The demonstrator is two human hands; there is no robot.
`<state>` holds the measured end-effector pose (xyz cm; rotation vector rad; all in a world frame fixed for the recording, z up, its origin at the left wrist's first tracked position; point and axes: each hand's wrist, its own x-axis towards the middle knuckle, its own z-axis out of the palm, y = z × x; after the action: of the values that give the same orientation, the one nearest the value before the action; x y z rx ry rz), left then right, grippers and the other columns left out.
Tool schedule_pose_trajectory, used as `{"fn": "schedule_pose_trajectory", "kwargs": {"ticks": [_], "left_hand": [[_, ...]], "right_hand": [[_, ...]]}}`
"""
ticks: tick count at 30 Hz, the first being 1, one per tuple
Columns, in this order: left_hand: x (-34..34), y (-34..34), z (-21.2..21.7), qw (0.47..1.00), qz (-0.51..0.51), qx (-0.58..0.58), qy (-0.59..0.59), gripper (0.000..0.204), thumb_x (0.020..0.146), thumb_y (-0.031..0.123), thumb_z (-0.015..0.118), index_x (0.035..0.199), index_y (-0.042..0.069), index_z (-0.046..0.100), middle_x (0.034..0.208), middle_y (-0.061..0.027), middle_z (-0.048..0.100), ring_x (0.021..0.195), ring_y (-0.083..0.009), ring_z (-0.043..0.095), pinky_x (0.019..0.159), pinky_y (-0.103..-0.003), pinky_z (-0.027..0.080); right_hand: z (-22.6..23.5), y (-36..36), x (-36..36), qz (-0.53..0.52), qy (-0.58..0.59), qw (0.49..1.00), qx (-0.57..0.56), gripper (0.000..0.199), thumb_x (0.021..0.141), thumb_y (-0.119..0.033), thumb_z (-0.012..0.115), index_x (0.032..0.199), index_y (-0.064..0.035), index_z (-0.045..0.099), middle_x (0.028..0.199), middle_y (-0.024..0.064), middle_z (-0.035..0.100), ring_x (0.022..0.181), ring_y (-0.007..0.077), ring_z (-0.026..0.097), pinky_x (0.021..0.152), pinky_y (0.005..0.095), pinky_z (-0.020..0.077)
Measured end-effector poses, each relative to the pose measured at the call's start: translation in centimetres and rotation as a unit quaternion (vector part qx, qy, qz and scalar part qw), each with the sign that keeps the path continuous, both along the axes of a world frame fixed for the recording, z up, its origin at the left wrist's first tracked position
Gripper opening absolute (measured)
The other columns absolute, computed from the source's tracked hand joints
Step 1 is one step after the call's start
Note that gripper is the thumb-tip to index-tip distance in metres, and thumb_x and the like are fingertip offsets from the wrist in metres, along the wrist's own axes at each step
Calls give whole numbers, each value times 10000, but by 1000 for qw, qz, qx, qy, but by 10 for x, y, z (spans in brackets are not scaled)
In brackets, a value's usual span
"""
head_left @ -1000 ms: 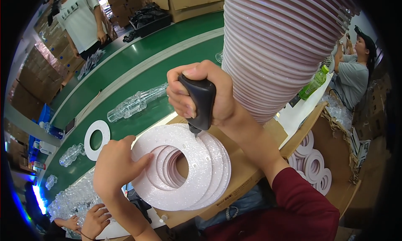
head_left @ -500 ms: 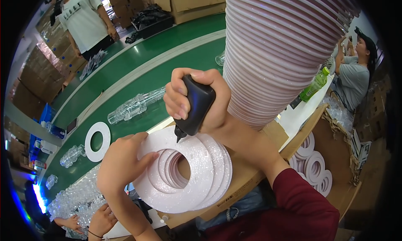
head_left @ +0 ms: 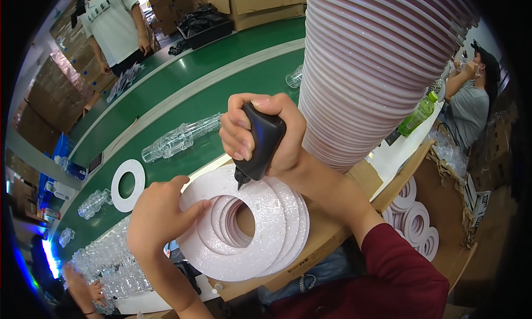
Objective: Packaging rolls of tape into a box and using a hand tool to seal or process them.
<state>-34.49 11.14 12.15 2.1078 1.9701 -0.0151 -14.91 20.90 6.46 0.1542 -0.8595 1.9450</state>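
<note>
My right hand (head_left: 280, 133) is wrapped round a black squeeze bottle (head_left: 263, 136), tipped so its narrow nozzle points down. The nozzle's tip is at the upper inner part of a flat white glittery ring (head_left: 244, 262); whether it touches cannot be made out. This ring lies on top of several similar rings, fanned out to the right on a cardboard box (head_left: 327, 238). My left hand (head_left: 160, 213) holds the top ring by its left side, thumb on its upper face and the other fingers partly hidden at the rim.
A tall stack of white rings (head_left: 354, 80) rises at the right. Beyond lies a green conveyor (head_left: 166, 111) carrying clear plastic parts (head_left: 183, 137) and a loose ring (head_left: 115, 192). More rings (head_left: 415, 222) lie in an open carton. A co-worker's hand (head_left: 83, 288) is at lower left, among clear parts.
The bottle's nozzle has shifted slightly right and down over the ring. At lower left, a co-worker's hands have moved left. The person at far right has raised a clear item.
</note>
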Motion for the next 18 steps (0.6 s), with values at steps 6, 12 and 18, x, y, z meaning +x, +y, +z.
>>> {"fn": "schedule_pose_trajectory", "kwargs": {"ticks": [6,12,18], "left_hand": [[1,2,-3,1000,3,-1,-10,464,713,329,788,998,-25,693,784,-221,681,698,-362,685,645,-392,530],[-1,-1,0,1000,-20,0,-12,446,719,302,786,1015,-17,686,789,-215,682,720,-351,684,662,-384,529],[-5,1,-9,996,-62,47,-33,463,727,271,791,1086,6,666,814,-208,686,724,-346,683,669,-382,527]], "right_hand": [[-4,0,2,-6,-13,1000,1,317,875,-352,388,735,-72,432,542,29,450,473,139,430,510,269,399],[4,-1,-2,-7,28,999,-16,335,878,-369,389,746,-64,433,563,39,456,495,148,431,522,278,392],[7,8,16,-42,13,998,52,350,879,-385,391,753,-62,435,576,50,468,502,151,433,526,279,389]]}}
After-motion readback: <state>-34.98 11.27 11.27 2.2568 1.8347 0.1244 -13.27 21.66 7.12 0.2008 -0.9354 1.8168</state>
